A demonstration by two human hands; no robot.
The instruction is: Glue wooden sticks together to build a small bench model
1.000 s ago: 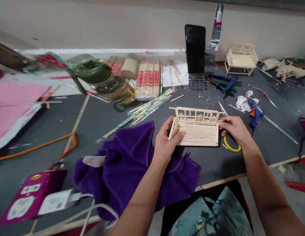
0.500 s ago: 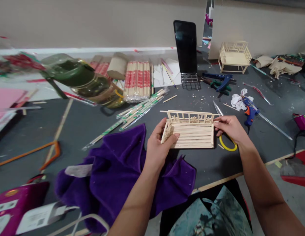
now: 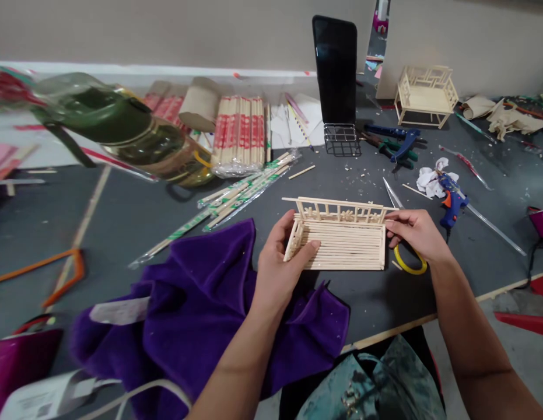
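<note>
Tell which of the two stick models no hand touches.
The far bench, right of the phone; the near model is in the left hand, the right hand touching it.

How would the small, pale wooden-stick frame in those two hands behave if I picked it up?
The small, pale wooden-stick frame is probably light for its size, being built of thin sticks. Its back railing looks fragile, since its posts are slender. The slatted base probably feels stiff: its sticks lie closely side by side.

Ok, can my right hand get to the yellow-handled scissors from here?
Probably yes: the right hand partly covers the yellow-handled scissors in view, with a handle loop showing. It would likely have to release the miniature stick bench first, which the left hand also grips.
</note>
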